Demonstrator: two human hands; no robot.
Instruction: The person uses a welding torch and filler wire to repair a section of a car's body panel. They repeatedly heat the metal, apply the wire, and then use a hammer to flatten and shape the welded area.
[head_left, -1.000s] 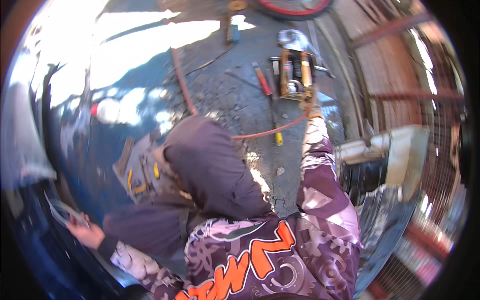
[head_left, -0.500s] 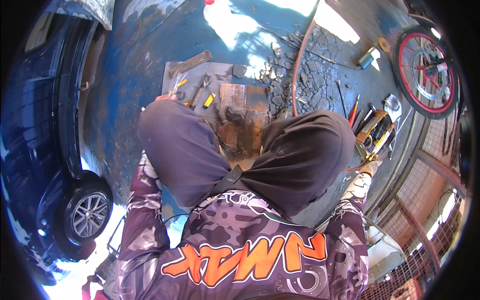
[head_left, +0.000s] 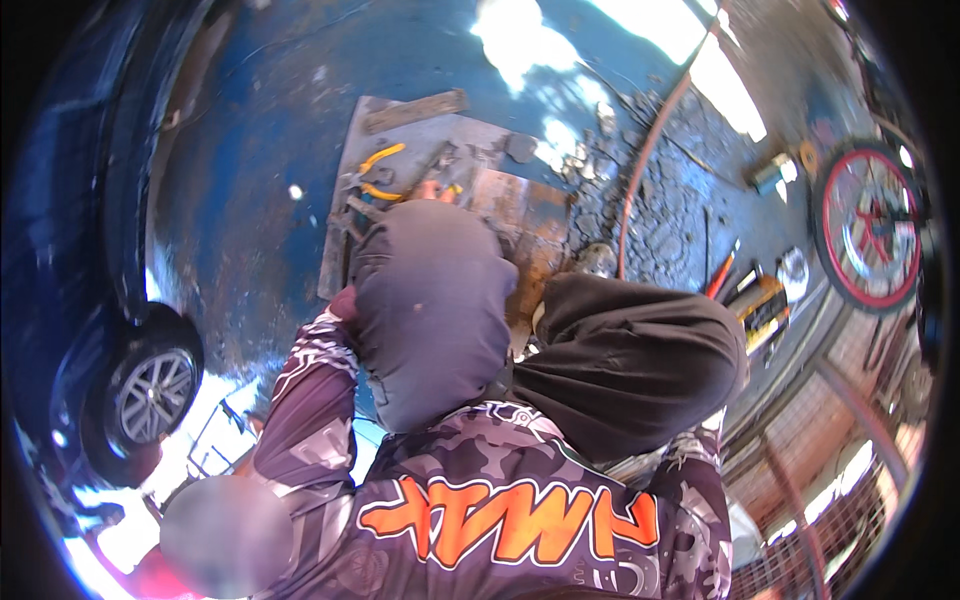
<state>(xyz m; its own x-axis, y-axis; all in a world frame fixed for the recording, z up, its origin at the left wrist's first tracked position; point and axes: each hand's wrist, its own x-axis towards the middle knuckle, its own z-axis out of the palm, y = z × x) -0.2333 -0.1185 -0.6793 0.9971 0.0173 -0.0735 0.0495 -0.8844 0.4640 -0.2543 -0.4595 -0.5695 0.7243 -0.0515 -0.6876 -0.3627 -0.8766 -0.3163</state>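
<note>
Pliers with yellow handles (head_left: 384, 172) lie spread on a flat grey board (head_left: 345, 150) on the floor. My left arm bends around my left knee, which hides most of the hand. Only some fingertips of my left hand (head_left: 431, 188) show past the knee, close to a small yellow piece (head_left: 453, 190) and a dark tool (head_left: 438, 158). What these fingers hold, if anything, cannot be made out. My right sleeve (head_left: 695, 455) runs down behind my right thigh, and the hand itself is hidden.
A wooden block (head_left: 415, 110) lies on the board's far end. Brown cardboard (head_left: 530, 205) and dark broken pieces (head_left: 650, 200) lie ahead, with a hose (head_left: 655, 135) crossing. A tool box (head_left: 762, 308) and red-rimmed wheel (head_left: 868, 225) are right; a blue car (head_left: 75, 250) is left.
My left hand has let go of the pliers and moved right, behind my knee. My right hand has left the tool box and dropped out of sight. The view has shifted.
</note>
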